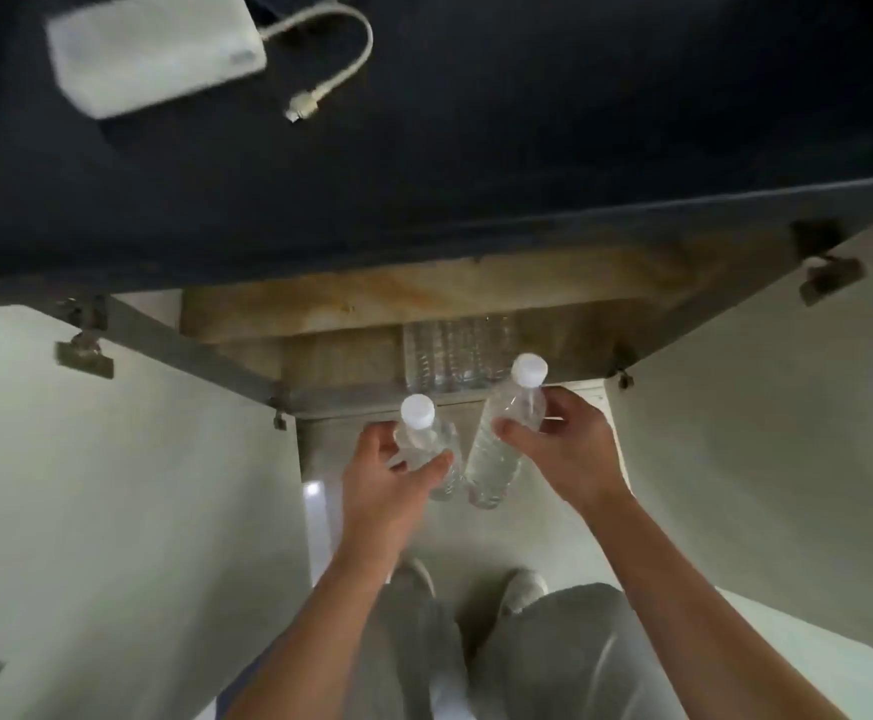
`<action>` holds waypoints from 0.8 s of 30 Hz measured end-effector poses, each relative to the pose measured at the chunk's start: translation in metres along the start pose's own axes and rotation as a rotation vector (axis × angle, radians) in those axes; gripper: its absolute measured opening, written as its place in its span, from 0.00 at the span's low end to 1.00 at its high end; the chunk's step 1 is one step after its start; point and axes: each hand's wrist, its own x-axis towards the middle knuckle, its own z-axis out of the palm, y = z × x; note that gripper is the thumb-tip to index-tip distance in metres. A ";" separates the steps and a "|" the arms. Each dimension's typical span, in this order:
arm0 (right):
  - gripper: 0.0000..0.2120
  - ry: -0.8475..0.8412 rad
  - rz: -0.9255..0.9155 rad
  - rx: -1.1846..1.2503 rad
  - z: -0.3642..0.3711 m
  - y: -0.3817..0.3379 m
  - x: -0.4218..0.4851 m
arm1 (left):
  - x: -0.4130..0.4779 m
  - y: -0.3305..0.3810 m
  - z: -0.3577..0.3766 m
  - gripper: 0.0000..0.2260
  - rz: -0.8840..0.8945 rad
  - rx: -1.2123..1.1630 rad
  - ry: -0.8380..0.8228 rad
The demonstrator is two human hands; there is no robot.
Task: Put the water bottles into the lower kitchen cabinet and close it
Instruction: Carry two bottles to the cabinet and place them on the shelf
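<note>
Trousers point(553, 657), lower frame. Left hand point(387, 485) grasps left bottle point(424, 444); right hand point(569, 449) grasps right bottle point(496, 454). Next: set both inside open cabinet point(351, 356).

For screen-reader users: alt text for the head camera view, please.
Seen from above, the left hand holds one capped water bottle and the right hand a second bottle before the open lower cabinet, where more bottles stand. A white box with a cable lies on the dark countertop.
</note>
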 end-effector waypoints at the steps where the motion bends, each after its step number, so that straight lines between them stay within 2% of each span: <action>1: 0.17 0.001 -0.003 -0.019 0.008 0.017 0.019 | 0.018 -0.015 0.010 0.21 0.016 0.034 -0.016; 10: 0.16 0.032 -0.108 -0.029 0.065 0.140 0.139 | 0.164 -0.127 0.077 0.20 0.099 0.094 0.001; 14: 0.16 0.008 -0.237 -0.023 0.072 0.143 0.191 | 0.212 -0.121 0.102 0.16 0.214 0.079 -0.067; 17: 0.14 0.022 -0.261 0.020 0.065 0.139 0.218 | 0.234 -0.112 0.107 0.17 0.281 0.064 -0.115; 19: 0.11 0.029 -0.248 0.017 0.058 0.140 0.223 | 0.238 -0.106 0.103 0.17 0.268 0.053 -0.149; 24: 0.07 0.024 -0.113 0.061 0.052 0.145 0.214 | 0.232 -0.106 0.100 0.11 0.128 -0.048 -0.184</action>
